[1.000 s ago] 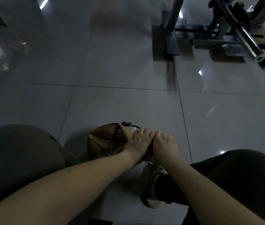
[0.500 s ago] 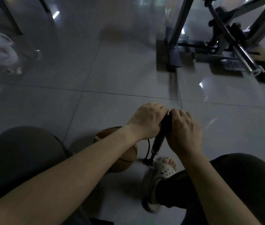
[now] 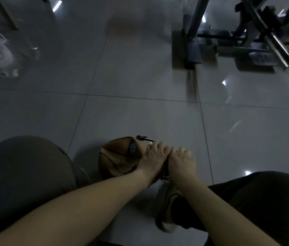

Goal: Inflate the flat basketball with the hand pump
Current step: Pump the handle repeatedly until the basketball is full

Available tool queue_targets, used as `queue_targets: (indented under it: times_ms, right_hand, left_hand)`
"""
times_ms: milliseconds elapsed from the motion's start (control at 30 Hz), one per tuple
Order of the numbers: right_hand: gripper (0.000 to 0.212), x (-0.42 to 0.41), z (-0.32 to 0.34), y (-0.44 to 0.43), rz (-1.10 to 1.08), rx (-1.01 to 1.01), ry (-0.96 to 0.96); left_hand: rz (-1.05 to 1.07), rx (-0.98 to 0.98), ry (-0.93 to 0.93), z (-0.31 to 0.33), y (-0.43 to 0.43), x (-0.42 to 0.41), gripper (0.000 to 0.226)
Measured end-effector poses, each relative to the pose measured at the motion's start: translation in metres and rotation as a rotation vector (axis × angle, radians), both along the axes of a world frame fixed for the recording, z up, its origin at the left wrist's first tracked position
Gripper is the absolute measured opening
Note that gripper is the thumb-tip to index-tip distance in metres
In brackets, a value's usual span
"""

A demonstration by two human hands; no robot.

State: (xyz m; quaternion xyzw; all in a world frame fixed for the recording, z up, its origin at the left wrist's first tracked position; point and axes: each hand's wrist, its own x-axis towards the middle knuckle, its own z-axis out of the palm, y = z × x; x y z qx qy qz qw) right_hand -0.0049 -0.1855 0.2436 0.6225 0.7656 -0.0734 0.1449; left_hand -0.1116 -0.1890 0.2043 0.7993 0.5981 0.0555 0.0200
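Since half a second ago both hands, left hand (image 3: 153,159) and right hand (image 3: 181,163), have pushed the pump handle down low beside the basketball (image 3: 119,157).

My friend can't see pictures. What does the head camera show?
Two hands, left hand and right hand, press side by side, low beside a saggy brown basketball on a shiny tiled floor. A thin black hose curls by the ball; metal gym equipment stands behind.

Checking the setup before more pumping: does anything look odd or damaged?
The basketball beside the hands is caved in and folded at the top, plainly still flat. The hose runs to it. Nothing else stands out.
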Motion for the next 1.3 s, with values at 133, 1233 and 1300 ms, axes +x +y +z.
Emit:
queue_targets:
  times_ms: [133, 1233, 1300]
  right_hand:
    - [0.028, 0.008, 0.003, -0.004, -0.004, -0.125, -0.015]
    - [0.031, 0.001, 0.018, -0.008, 0.068, -0.203, 0.056]
    - [0.030, -0.002, 0.025, -0.017, 0.043, -0.300, 0.096]
  left_hand:
    - [-0.054, -0.138, 0.049, 0.005, -0.008, 0.005, 0.029]
    - [-0.084, -0.150, 0.014, -0.002, -0.011, -0.010, 0.029]
    - [-0.135, -0.159, 0.067, 0.004, -0.016, -0.014, 0.026]
